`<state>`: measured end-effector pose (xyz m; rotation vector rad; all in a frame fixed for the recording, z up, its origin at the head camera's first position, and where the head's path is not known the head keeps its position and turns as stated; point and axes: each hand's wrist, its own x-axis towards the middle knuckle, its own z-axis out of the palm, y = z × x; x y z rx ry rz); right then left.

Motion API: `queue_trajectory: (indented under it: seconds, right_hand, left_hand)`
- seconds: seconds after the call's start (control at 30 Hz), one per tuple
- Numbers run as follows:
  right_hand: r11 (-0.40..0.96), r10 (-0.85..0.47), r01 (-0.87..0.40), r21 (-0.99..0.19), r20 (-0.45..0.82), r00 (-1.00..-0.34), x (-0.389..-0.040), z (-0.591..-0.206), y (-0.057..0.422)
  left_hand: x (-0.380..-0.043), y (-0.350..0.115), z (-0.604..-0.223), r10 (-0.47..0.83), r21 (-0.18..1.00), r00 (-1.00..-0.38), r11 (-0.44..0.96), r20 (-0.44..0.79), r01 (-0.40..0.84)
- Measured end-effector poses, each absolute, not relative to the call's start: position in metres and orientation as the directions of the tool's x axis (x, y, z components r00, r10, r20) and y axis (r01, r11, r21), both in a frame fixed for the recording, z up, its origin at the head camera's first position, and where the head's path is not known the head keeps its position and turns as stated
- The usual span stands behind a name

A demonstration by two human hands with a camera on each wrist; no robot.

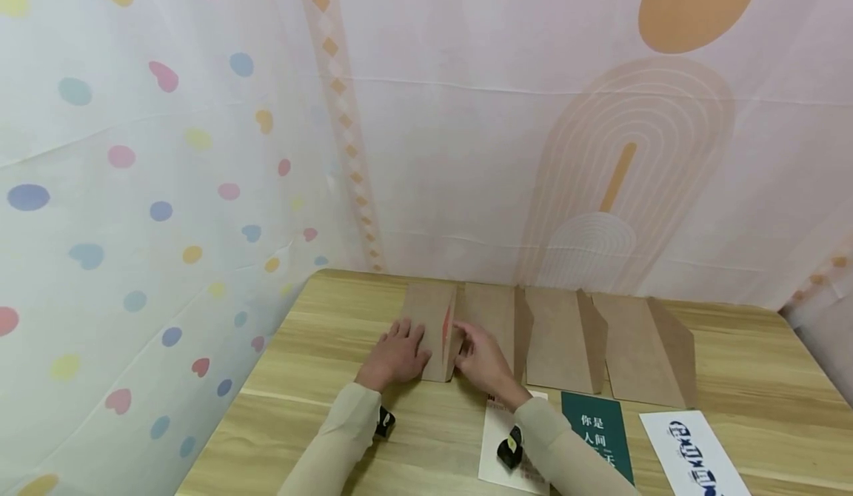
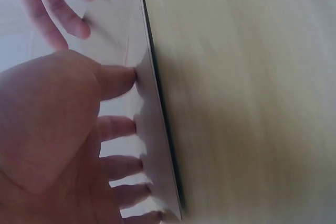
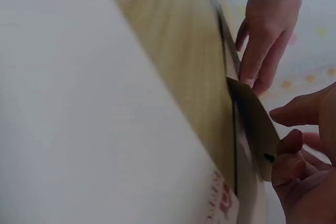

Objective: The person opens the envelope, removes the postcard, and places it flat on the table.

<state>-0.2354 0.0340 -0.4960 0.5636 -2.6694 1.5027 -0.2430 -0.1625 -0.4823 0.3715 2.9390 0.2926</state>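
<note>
The leftmost kraft-paper envelope (image 1: 426, 303) lies near the back edge of the table, its flap (image 3: 257, 129) raised along the right side. A sliver of red (image 1: 446, 327) shows at its opening. My left hand (image 1: 398, 355) rests on this envelope with fingers spread, pressing it to the wood. At the raised flap, my right hand (image 1: 481, 357) touches the paper edge with its fingertips. In the right wrist view, one finger reaches toward the flap's edge while others bend below it. Whatever is inside the envelope is mostly hidden.
More kraft envelopes (image 1: 489, 318), (image 1: 556, 340), (image 1: 640, 348) lie in a row to the right, flaps spread rightward. Nearer me are a white card with reddish print (image 1: 493, 437), a green card (image 1: 609, 437) and a white card with dark print (image 1: 693, 451). Patterned cloth hangs behind.
</note>
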Motion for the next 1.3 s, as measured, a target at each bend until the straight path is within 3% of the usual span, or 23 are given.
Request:
queue_trajectory:
  seconds: [0.37,0.6,1.3]
  right_hand:
    - [0.445,-0.2,-0.122,-0.887,0.034,-0.979,-0.242,-0.488,0.035]
    - [0.337,-0.199,0.032,-0.941,-0.105,-0.974,-0.252,-0.484,0.028]
    - [0.35,-0.146,0.016,-0.937,-0.071,-0.987,-0.262,-0.499,0.007]
  left_hand:
    - [-0.24,-0.153,-0.48,0.193,0.219,-0.967,0.963,-0.165,0.155]
    - [-0.239,-0.151,-0.482,0.196,0.233,-0.965,0.961,-0.176,0.152]
    - [-0.231,-0.153,-0.482,0.21,0.243,-0.958,0.957,-0.195,0.16]
